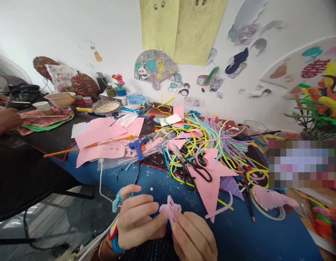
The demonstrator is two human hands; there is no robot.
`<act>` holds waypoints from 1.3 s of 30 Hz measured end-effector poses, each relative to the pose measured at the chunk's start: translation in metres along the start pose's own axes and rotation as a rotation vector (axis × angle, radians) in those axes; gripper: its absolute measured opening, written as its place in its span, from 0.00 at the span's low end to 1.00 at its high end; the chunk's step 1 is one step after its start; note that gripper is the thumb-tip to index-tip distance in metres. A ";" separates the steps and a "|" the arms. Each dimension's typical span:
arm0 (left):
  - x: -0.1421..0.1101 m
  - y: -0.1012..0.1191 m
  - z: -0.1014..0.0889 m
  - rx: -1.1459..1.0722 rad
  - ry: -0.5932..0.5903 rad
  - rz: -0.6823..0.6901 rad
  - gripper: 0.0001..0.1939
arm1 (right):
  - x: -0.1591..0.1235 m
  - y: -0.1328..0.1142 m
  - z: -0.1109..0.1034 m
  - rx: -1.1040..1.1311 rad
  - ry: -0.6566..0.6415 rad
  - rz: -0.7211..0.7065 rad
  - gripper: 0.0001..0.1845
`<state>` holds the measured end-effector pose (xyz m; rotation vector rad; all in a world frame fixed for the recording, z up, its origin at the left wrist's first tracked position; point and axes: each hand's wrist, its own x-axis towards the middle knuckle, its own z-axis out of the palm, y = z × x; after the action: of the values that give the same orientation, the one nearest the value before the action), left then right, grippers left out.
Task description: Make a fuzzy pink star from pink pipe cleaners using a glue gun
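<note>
Both my hands meet low in the picture, at the near edge of the blue table (162, 185). My left hand (138, 219) is curled, its fingers pinching a small fuzzy pink pipe-cleaner piece (170, 210). A light blue pipe cleaner (117, 199) also loops over that hand's thumb side. My right hand (193, 235) pinches the same pink piece from the right. Black-handled scissors (193, 168) lie just beyond, on pink paper cut-outs (211, 185). A blue glue gun (138, 148) lies behind my left hand.
A heap of coloured pipe cleaners (211, 141) covers the table's middle, with pink paper sheets (103, 139) to the left. Another person's hand (5, 119) works at far left near a cup (44, 107) and bowl (61, 98). A black pencil (248, 192) and pink fuzzy figure (271, 198) lie right.
</note>
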<state>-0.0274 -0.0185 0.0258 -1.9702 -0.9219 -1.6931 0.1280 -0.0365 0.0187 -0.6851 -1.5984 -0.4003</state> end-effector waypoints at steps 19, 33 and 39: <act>0.010 0.016 0.004 -0.435 -0.271 -0.461 0.09 | -0.009 0.008 -0.005 -0.116 -0.056 -0.143 0.13; 0.016 0.011 0.000 -0.406 -0.429 -0.269 0.05 | -0.009 0.009 -0.001 -0.096 0.013 -0.100 0.09; 0.016 0.008 0.002 -0.351 -0.392 -0.184 0.06 | -0.004 0.006 -0.003 -0.110 -0.034 -0.079 0.10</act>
<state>-0.0193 -0.0194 0.0418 -2.5883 -1.0156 -1.6886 0.1343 -0.0344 0.0145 -0.7165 -1.6484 -0.5404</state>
